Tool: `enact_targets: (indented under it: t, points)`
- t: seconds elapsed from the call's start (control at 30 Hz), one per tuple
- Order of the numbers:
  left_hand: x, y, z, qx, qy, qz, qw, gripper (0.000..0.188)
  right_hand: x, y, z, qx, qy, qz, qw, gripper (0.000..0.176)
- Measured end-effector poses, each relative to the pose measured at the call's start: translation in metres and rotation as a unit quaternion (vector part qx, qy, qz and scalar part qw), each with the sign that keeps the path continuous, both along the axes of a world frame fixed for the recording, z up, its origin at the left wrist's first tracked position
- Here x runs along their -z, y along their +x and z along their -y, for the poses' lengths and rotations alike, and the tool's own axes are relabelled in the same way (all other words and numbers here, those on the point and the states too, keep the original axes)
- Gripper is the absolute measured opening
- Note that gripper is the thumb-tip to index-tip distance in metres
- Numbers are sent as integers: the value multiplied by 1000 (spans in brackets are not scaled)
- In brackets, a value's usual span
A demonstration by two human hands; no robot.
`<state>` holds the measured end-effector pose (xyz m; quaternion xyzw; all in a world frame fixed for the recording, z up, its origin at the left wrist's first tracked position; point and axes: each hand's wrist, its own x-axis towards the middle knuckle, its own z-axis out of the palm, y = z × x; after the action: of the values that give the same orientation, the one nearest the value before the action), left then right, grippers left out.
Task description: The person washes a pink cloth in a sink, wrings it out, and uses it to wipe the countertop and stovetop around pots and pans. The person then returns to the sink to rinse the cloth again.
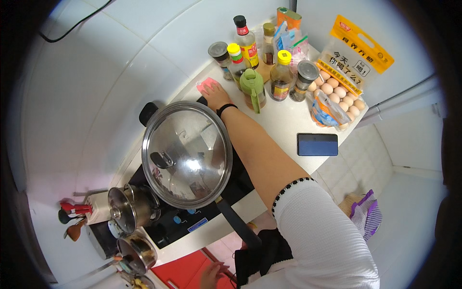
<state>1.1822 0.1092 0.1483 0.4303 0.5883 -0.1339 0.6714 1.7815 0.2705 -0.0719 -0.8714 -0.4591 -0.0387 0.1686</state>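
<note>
My right hand (216, 95), a black band at its wrist, presses a pink cloth (207, 83) onto the white countertop beside the wall, with its fingers over the cloth. Beneath my forearm and beside it is a large pan (187, 155) with a shiny domed lid, standing on the black gas stove (169, 231); its long black handle (238, 224) points towards my body. My left hand (213, 274) hangs low at the bottom, away from the counter, fingers apart and nothing seen in it. A green-lidded jug (252, 88) stands right of my right hand.
Sauce bottles (281, 77) and spice jars (304, 81) crowd the back corner. Eggs (334, 90) in a tray lie near packets, a phone (317, 144) near the counter edge. Left are a lidded pot (131, 209), a smaller pot (139, 253) and utensils (74, 229). Below is a red cabinet (187, 271).
</note>
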Motion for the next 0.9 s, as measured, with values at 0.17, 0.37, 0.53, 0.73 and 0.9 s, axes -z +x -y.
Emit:
enact_targets:
  t: [0.17,0.37,0.53,0.73,0.9]
  points:
    - [-12,8,2,-18,11,-18,1000,38,-3,12,-1,-31,-7,-11,999,58]
    - [-18,9,1,-11,24,-19,999,39,12,-10,35,48,46,37,997,54]
    - [-4,6,-7,-9,44,3,999,34,7,-44,83,75,55,51,994,70]
    - [-3,9,-14,20,45,35,998,27,-24,-91,157,13,14,63,998,83]
    - [-8,17,-16,44,64,84,993,25,-38,-129,217,-7,-53,78,996,80]
